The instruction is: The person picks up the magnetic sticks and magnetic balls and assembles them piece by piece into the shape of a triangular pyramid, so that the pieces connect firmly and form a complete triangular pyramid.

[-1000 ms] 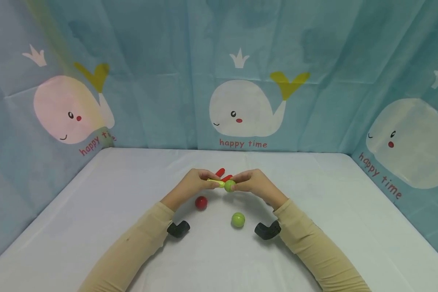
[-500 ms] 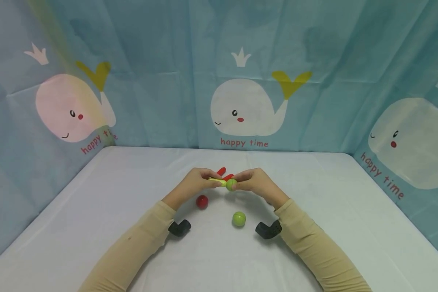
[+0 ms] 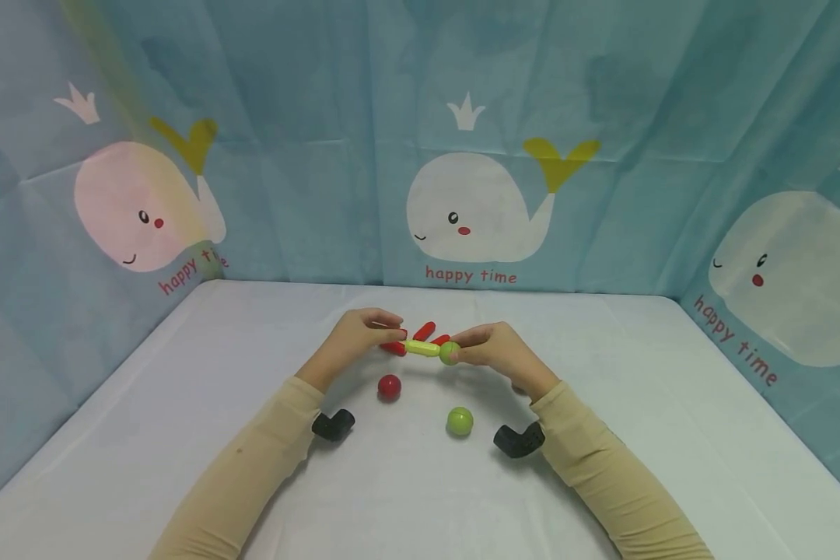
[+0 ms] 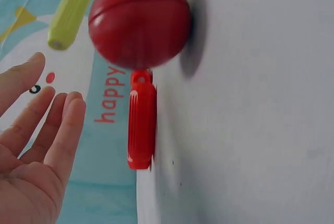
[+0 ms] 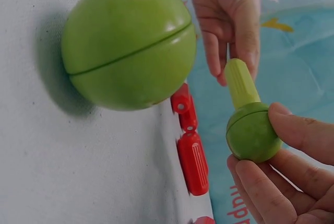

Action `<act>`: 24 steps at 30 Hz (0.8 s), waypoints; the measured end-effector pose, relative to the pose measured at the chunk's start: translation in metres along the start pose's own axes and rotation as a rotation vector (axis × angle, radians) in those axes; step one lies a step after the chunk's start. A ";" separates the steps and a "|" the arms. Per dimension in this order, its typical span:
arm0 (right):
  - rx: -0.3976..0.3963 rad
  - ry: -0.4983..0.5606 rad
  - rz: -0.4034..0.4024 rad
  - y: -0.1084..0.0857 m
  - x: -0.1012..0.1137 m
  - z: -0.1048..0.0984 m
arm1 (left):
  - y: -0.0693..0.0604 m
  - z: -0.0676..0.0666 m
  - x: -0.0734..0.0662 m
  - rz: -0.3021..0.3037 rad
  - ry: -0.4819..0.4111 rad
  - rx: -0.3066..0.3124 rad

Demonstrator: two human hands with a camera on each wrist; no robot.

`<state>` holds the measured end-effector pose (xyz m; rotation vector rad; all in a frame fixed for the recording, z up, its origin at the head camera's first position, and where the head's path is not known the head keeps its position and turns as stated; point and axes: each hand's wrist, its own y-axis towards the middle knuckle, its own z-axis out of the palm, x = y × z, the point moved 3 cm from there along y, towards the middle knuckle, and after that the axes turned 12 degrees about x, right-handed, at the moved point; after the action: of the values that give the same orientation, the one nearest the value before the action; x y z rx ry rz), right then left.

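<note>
My right hand (image 3: 507, 354) pinches a green ball (image 5: 254, 132) between thumb and fingers. A ridged yellow-green stick (image 3: 422, 348) extends from that ball, apparently joined to it, and is held up above the table. My left hand (image 3: 360, 338) is just off the stick's free end, fingers loosely extended with nothing in them; the left wrist view shows a gap between the fingers (image 4: 73, 119) and the stick. Beneath and behind are red ridged sticks (image 3: 425, 330) lying on the table. A red ball (image 3: 390, 387) and a second green ball (image 3: 460, 421) sit nearer me.
White cloth covers the table (image 3: 420, 498). A blue curtain (image 3: 308, 218) with whale prints stands behind it and along both sides. Black wrist devices (image 3: 333, 425) stick out from the sleeves. Something small is partly hidden behind the right wrist.
My left hand has let go of the yellow-green stick and moved left, uncovering another red stick. The right hand still holds the ball, with the stick on it, almost in place.
</note>
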<state>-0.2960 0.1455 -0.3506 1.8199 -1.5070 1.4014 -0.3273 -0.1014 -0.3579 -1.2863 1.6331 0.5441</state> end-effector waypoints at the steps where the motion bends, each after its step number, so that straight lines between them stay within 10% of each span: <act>1: 0.000 0.001 0.002 0.000 -0.001 0.000 | 0.000 -0.002 0.001 0.002 -0.003 -0.004; 13: -0.001 0.013 0.025 0.000 -0.002 -0.003 | 0.001 -0.014 0.010 -0.013 -0.011 -0.025; 24: 0.003 0.025 0.017 0.000 -0.002 -0.004 | 0.001 -0.021 0.016 -0.076 0.046 0.089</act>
<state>-0.2976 0.1494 -0.3510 1.7886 -1.5124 1.4299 -0.3363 -0.1255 -0.3631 -1.2975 1.6206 0.3940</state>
